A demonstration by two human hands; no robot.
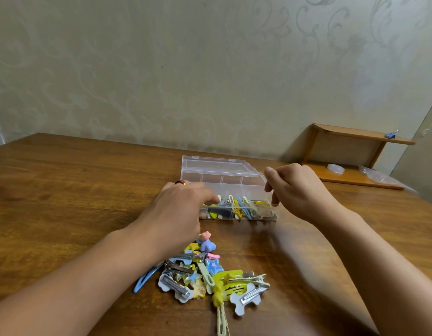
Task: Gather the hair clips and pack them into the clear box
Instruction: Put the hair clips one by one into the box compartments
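Head view: wooden desk [64, 190] with brown grain, glossy finish, its far edge against a pale wall [161, 69] with faint embossed scroll-pattern wallpaper. At the desk's far right corner, a small wooden shelf unit [350, 146] with a small blue item on top, too small to identify; a translucent round object [335, 168] and a crinkled clear plastic bag [377, 177] sit on its lower board. Clear box [224, 187], hard transparent plastic, rectangular, with inner dividers, sits near the desk's far-middle, lid standing open behind it. Inside along the front row: coloured clips, yellow, blue, white, mostly long flat snap shapes. Left hand [178, 209], red ring on one finger, reaches into the box's left front section, fingers bent down among the clips; whether it pinches one, cannot tell. Right hand [297, 190] at the box's right end, thumb and fingers curled, pinching the box's right wall and lid edge. Loose pile of hair clips [205, 275] on the desk nearer the front edge, just beside the left forearm: metal alligator clips, star shapes, bone-shaped white ones, yellow-green plastic, a blue snap clip, a pink one on top.
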